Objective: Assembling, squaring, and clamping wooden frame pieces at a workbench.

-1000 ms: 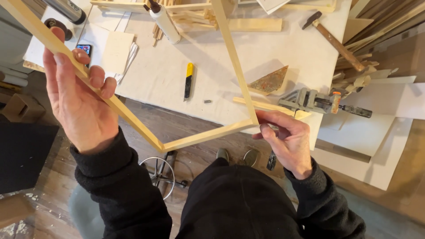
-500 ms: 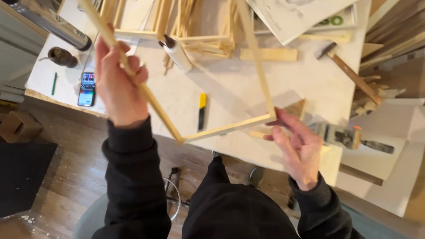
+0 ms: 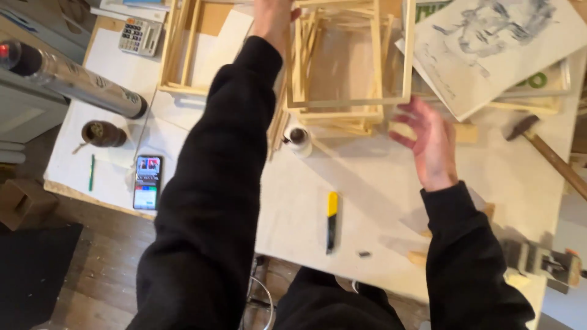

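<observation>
A: Where's the wooden frame (image 3: pixel 348 67)?
B: Top centre of the worktop (image 3: pixel 379 195), lying over a stack of similar frames (image 3: pixel 333 119). Thin light-wood strips, square outline.
A: Left hand (image 3: pixel 272 18)?
B: Arm stretched far forward, hand at the frame's left strip near the top edge of view. Looks closed on that strip, but the fingers are partly cut off, so I can't tell the grip for sure.
A: Right hand (image 3: pixel 431 143)?
B: Open, fingers spread, empty. It sits just beside the frame's lower right corner, slightly below it, not touching as far as I can see.
A: Anything around it?
B: Small white bottle (image 3: pixel 298 140) just below the stack's left corner. Yellow-black utility knife (image 3: pixel 331 221) on the worktop nearer the body, between the two arms. Portrait sketch on paper (image 3: pixel 489 43) to the right of the frame, touching or overlapping its right strip. Hammer (image 3: pixel 544 153) far right. Phone (image 3: pixel 147 181) and calculator (image 3: pixel 140 36) on the left.
</observation>
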